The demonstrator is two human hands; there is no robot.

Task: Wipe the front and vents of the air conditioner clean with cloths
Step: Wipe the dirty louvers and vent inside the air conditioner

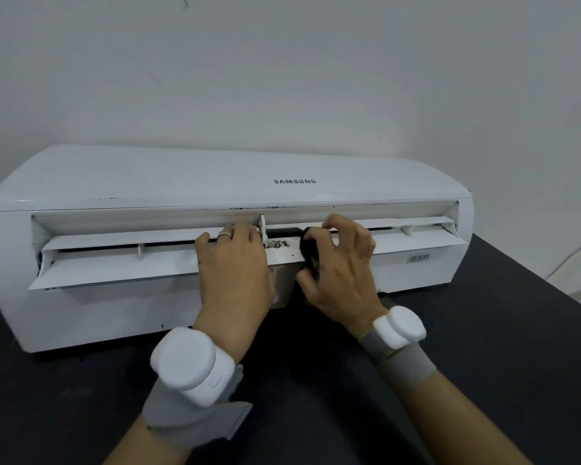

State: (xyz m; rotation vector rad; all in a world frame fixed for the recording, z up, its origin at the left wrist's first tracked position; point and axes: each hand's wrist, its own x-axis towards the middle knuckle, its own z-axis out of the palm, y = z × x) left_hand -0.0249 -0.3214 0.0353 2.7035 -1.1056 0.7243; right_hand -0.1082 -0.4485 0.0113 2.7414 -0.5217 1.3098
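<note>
A white air conditioner lies on a black table, its vent louvres open toward me. My left hand rests on the middle of the lower louvre, fingers curled over the upper flap's edge. Just to its right, my right hand grips a bunched black cloth and holds it against the vent opening near the centre hinge. A grey cloth piece hangs below the louvre between both hands; whether either hand holds it is hidden.
The black table runs toward me and to the right of the unit. A pale wall stands right behind it. A barcode sticker sits on the unit's right front. Both wrists wear white sensor pucks on grey straps.
</note>
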